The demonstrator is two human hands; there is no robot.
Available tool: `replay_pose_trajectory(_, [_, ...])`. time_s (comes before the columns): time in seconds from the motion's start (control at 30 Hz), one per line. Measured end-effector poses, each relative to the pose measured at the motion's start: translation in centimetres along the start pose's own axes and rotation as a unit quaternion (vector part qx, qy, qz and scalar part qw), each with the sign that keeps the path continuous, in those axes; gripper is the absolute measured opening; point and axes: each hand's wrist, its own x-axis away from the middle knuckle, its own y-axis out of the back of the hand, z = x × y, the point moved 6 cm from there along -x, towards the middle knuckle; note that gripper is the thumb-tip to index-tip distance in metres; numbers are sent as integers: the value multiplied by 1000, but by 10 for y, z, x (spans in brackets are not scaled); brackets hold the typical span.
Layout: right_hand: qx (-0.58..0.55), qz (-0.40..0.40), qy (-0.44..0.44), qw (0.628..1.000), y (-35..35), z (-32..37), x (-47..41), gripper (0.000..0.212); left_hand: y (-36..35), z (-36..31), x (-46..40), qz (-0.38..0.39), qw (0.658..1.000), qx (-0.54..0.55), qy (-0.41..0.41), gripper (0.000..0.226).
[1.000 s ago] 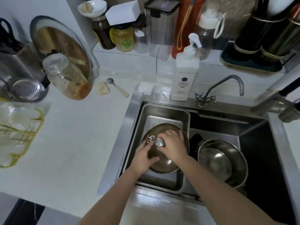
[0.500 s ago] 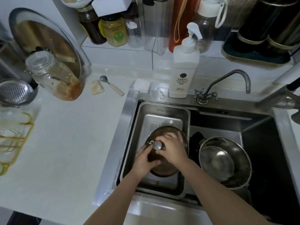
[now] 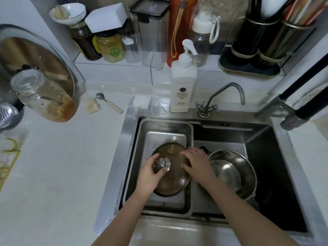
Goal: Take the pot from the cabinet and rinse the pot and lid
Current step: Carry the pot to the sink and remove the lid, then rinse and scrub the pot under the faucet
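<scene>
A round glass lid (image 3: pixel 173 181) with a metal knob lies over the steel drainer tray (image 3: pixel 166 126) in the left part of the sink. My left hand (image 3: pixel 150 172) grips the lid at the knob, thumb beside it. Flat on the lid's right edge rests my right hand (image 3: pixel 197 164), fingers spread. The steel pot (image 3: pixel 232 173) sits open and tilted in the sink just right of my right hand.
A bent tap (image 3: pixel 225 94) and a white soap dispenser (image 3: pixel 183 82) stand behind the sink. The dark sink basin (image 3: pixel 273 174) extends right. On the white counter lie a spoon (image 3: pixel 108 102), a glass jar (image 3: pixel 42 96) and a large lid (image 3: pixel 37 59). Bottles line the back ledge.
My right hand has slid from the knob to the lid's right edge. My left hand has taken the knob. The view moved closer to the sink.
</scene>
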Motion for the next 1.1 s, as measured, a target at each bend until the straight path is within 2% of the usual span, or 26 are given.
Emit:
replay_pose_trajectory(0.07, [-2,-20,-27,999,13,-19,14,42,-6,-19,0,-1,999,-13,-40,56])
replay_pose_trajectory(0.23, [3,-49,-76,996,32,-67,53,42,-68,-62,4,58,991,-25,-120,52])
replay_pose_trajectory(0.37, [1,-34,-131,991,33,-110,87,42,-150,-65,18,177,982,-9,-68,50])
replay_pose_trajectory(0.43, [1,-15,-164,986,27,-132,104,45,-182,-60,24,199,979,-26,-41,49])
replay_pose_trajectory(0.63, [-28,53,-271,961,-1,-189,133,52,-225,-28,24,156,984,-57,60,51])
replay_pose_trajectory(0.73, [-28,44,-268,962,-7,-210,128,55,-229,-22,8,120,983,-123,64,55])
replay_pose_trajectory(0.9, [-19,43,-261,964,-12,-241,104,67,-230,-21,-28,37,974,-208,85,77])
replay_pose_trajectory(1.1, [-96,43,-259,960,-22,-270,76,69,-237,-13,-68,-12,973,-179,142,81])
